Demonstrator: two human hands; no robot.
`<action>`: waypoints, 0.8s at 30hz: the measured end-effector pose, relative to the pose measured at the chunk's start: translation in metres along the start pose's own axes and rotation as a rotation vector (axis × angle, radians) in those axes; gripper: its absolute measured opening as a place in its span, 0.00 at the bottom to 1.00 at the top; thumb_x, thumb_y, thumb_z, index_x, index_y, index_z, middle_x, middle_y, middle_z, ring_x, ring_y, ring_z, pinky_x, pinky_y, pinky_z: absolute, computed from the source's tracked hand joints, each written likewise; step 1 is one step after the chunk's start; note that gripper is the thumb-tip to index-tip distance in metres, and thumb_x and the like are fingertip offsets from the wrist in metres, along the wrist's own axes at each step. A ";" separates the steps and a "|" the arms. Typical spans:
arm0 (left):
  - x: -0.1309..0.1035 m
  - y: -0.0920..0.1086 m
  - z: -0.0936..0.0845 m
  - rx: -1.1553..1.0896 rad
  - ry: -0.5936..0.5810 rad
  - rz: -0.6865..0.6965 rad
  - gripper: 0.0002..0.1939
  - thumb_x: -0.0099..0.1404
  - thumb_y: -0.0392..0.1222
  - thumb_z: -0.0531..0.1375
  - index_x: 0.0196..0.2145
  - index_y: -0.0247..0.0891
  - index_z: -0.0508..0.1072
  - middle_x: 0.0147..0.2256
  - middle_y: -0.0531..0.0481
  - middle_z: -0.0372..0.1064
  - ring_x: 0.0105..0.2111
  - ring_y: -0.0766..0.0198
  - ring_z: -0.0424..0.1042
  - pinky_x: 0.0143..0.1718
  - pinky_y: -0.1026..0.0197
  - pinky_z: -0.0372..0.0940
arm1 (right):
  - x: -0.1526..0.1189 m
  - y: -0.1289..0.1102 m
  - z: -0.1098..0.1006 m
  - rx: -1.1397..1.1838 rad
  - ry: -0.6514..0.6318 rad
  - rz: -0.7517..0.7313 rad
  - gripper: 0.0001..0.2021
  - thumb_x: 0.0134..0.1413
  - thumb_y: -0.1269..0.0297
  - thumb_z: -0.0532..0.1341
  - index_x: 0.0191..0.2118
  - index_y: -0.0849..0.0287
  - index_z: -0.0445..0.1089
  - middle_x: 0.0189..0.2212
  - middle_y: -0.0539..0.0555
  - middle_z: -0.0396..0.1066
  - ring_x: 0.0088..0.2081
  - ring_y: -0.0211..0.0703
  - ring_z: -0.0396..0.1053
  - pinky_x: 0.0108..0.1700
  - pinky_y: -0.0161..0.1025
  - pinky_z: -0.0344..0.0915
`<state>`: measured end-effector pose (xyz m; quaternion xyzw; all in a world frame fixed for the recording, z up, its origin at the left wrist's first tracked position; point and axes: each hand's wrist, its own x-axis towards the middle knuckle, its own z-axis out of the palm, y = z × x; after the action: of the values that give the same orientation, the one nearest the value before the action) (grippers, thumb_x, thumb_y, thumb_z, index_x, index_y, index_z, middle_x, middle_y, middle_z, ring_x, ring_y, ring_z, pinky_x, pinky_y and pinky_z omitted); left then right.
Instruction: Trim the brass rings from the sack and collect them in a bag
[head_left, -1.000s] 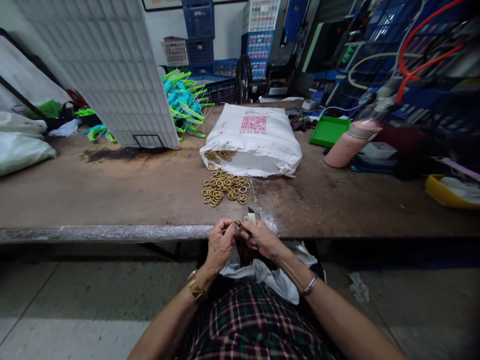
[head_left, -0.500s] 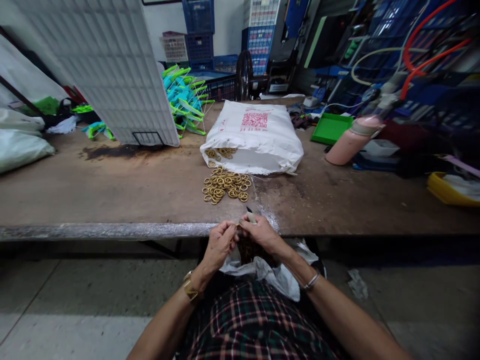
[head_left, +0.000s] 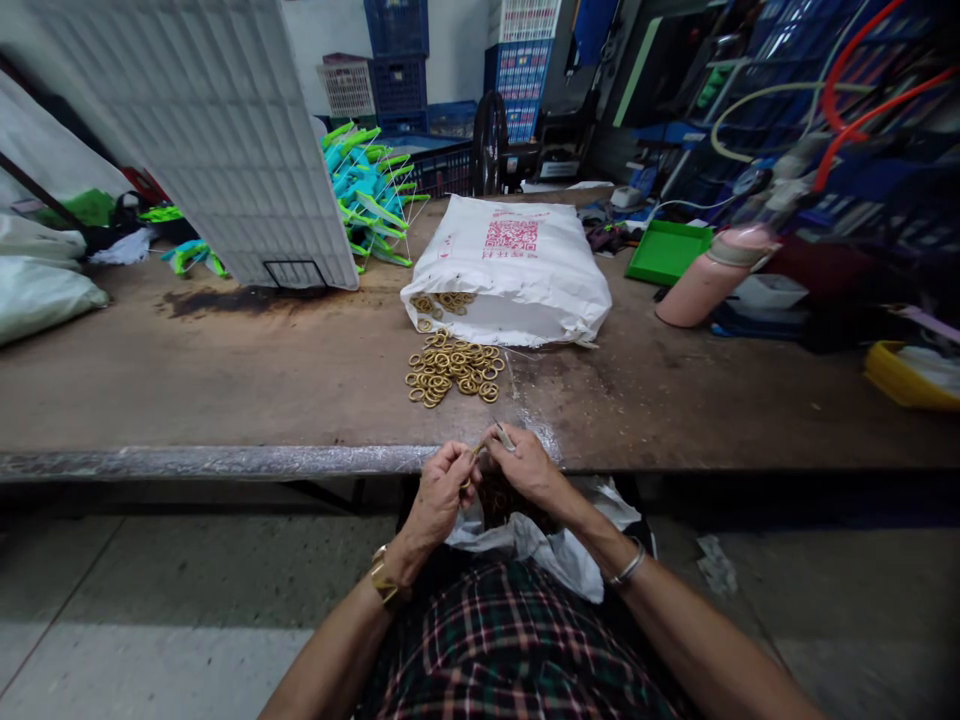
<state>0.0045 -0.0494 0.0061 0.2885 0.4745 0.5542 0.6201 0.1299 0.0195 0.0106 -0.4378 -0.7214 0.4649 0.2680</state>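
My left hand (head_left: 444,487) is closed, pinching a small brass-coloured ring (head_left: 478,449) between thumb and fingers just past the table's front edge. Close beside it, my right hand (head_left: 531,466) is closed on a small knife (head_left: 504,437) with a pale handle, its thin dark tip pointing up and away from me. The fingertips of both hands nearly meet at the ring. Beneath them, an open white bag (head_left: 517,540) on my lap holds a dark mass of rings. On the table ahead lies a loose pile of brass-coloured rings (head_left: 454,370).
Behind the pile lies a white sack (head_left: 510,265) with red print, more rings at its mouth. A grey ribbed panel (head_left: 217,140) stands left of it, with green and blue plastic pieces (head_left: 371,195) behind. To the right are a pink bottle (head_left: 709,280) and green tray (head_left: 670,252).
The ring shows more plainly between my hands, and the knife has turned slightly in my right hand. The whole view has shifted a little.
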 end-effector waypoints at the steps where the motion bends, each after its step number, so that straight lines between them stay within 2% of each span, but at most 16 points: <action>1: 0.000 0.001 0.000 0.002 0.012 0.008 0.17 0.55 0.54 0.59 0.27 0.37 0.61 0.21 0.59 0.60 0.15 0.77 0.54 0.14 0.72 0.48 | -0.002 0.000 0.000 -0.084 -0.001 -0.035 0.12 0.53 0.59 0.50 0.24 0.59 0.62 0.19 0.47 0.60 0.22 0.34 0.56 0.26 0.32 0.52; 4: 0.001 0.002 0.000 0.023 0.034 0.032 0.18 0.55 0.55 0.60 0.27 0.37 0.61 0.21 0.59 0.60 0.15 0.77 0.53 0.14 0.72 0.47 | -0.007 0.001 0.001 -0.299 -0.062 -0.131 0.10 0.54 0.65 0.49 0.26 0.58 0.63 0.20 0.48 0.62 0.23 0.35 0.57 0.27 0.32 0.50; 9: 0.001 0.001 0.000 0.067 0.050 0.069 0.19 0.55 0.56 0.59 0.27 0.37 0.61 0.20 0.58 0.60 0.15 0.76 0.54 0.14 0.72 0.48 | -0.012 0.000 0.004 -0.520 -0.118 -0.167 0.09 0.50 0.71 0.49 0.33 0.58 0.66 0.23 0.51 0.67 0.25 0.37 0.61 0.28 0.33 0.49; 18: -0.001 0.002 0.000 0.141 0.063 0.118 0.18 0.56 0.55 0.58 0.25 0.37 0.60 0.20 0.58 0.59 0.15 0.76 0.53 0.14 0.71 0.49 | -0.011 -0.002 0.004 -0.688 -0.103 -0.136 0.13 0.47 0.72 0.49 0.38 0.59 0.67 0.26 0.53 0.71 0.25 0.39 0.62 0.28 0.35 0.46; 24: -0.001 0.004 -0.001 0.175 0.046 0.121 0.20 0.55 0.58 0.57 0.26 0.37 0.60 0.20 0.58 0.59 0.15 0.76 0.54 0.14 0.71 0.49 | -0.012 -0.004 0.004 -0.672 -0.153 -0.163 0.12 0.49 0.72 0.49 0.38 0.59 0.66 0.26 0.52 0.70 0.26 0.38 0.63 0.28 0.34 0.46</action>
<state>0.0022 -0.0495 0.0099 0.3567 0.5171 0.5535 0.5469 0.1310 0.0065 0.0131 -0.4065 -0.8846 0.2100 0.0903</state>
